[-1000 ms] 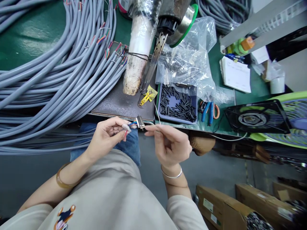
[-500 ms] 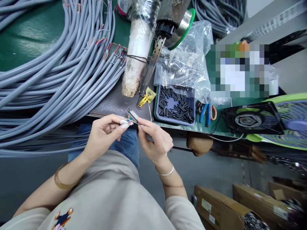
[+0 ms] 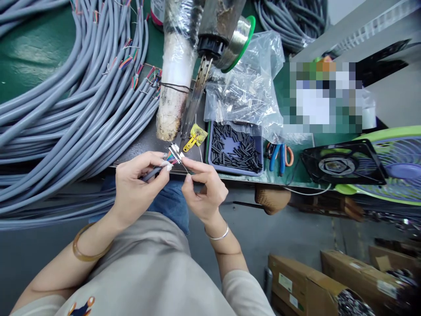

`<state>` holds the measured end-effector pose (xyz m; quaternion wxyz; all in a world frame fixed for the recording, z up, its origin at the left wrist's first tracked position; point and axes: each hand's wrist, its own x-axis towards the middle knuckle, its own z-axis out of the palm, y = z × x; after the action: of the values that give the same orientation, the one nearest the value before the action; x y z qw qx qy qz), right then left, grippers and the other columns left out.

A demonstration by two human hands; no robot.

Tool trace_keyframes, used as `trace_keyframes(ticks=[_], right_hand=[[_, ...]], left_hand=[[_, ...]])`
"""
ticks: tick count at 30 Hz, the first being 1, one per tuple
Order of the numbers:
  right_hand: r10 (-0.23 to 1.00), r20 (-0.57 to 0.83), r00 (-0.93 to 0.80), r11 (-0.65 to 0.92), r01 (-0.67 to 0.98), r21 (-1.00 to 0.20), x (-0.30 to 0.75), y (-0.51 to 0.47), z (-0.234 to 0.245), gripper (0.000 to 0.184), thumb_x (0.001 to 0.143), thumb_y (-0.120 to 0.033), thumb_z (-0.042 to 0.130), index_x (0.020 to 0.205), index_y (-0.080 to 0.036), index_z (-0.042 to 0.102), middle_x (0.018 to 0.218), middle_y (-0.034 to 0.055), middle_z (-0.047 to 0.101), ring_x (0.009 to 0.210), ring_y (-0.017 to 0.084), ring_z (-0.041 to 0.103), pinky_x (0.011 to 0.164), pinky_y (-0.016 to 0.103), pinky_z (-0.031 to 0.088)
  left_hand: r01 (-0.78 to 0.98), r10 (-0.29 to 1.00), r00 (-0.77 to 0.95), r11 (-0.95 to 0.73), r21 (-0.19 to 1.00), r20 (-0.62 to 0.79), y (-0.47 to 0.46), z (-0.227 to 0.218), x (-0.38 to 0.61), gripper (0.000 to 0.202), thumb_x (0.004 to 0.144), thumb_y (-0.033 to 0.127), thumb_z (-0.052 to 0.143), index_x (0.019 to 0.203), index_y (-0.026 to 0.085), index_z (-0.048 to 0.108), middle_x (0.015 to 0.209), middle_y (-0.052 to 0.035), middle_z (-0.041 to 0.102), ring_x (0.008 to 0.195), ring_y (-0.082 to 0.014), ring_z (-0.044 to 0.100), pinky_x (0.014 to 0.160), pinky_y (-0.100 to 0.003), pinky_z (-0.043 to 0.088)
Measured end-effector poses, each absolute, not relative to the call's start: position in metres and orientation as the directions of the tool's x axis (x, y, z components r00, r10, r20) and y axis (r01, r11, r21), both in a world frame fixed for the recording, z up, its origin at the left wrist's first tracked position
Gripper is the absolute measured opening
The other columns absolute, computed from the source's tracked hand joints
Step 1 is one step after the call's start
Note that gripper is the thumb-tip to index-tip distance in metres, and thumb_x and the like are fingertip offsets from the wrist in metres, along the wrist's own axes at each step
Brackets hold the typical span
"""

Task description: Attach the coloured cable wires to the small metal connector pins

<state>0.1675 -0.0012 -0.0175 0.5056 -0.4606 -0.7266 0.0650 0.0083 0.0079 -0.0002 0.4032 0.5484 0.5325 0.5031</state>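
With the left hand [image 3: 136,182] pinching its cable [image 3: 151,174], the grip of the right hand [image 3: 204,186] unclear, the connector [image 3: 174,153] is sitting by the iron [image 3: 196,94], seemingly light and stiff, best held at its ends.

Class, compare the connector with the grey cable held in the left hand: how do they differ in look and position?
Look: the connector is a narrow bar lined with pins, while the grey cable is round and smooth.
Position: the connector sits beyond the left hand's fingertips; the grey cable lies within its grip.
Shared: both meet the coloured wires.
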Motion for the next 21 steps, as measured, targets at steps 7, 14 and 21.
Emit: trace_keyframes(ticks=[7,14,21], right_hand=[[0.738,0.673,-0.057,0.596,0.524,-0.609,0.17,0.006,-0.018,0.021,0.091,-0.007,0.061,0.089,-0.025,0.052,0.111,0.0082,0.081,0.098,0.02,0.08,0.079,0.033,0.068],[0.753,0.657,-0.038,0.588,0.489,-0.645,0.17,0.009,-0.018,0.019,0.092,-0.008,0.06,0.089,-0.025,0.053,0.112,0.0081,0.08,0.098,0.02,0.08,0.078,0.034,0.069],[0.727,0.686,-0.03,0.586,0.548,-0.597,0.168,0.011,-0.013,0.02,0.089,-0.008,0.066,0.089,-0.025,0.057,0.109,0.0058,0.081,0.095,0.019,0.08,0.078,0.033,0.067]], left_hand=[[0.248,0.961,-0.093,-0.23,0.941,0.26,0.015,0.0,0.009,0.009,0.079,0.01,0.073,0.078,0.018,0.069,0.09,-0.0005,0.08,0.055,-0.0061,0.06,0.049,-0.018,0.047],[0.276,0.956,-0.095,-0.244,0.93,0.279,0.018,0.003,0.011,0.011,0.079,0.007,0.072,0.078,0.018,0.069,0.089,0.0001,0.079,0.055,-0.0056,0.06,0.048,-0.017,0.045],[0.283,0.949,-0.096,-0.263,0.922,0.3,0.017,0.006,0.009,0.011,0.08,0.009,0.073,0.08,0.019,0.069,0.089,0.0005,0.079,0.058,-0.0068,0.062,0.051,-0.018,0.048]])
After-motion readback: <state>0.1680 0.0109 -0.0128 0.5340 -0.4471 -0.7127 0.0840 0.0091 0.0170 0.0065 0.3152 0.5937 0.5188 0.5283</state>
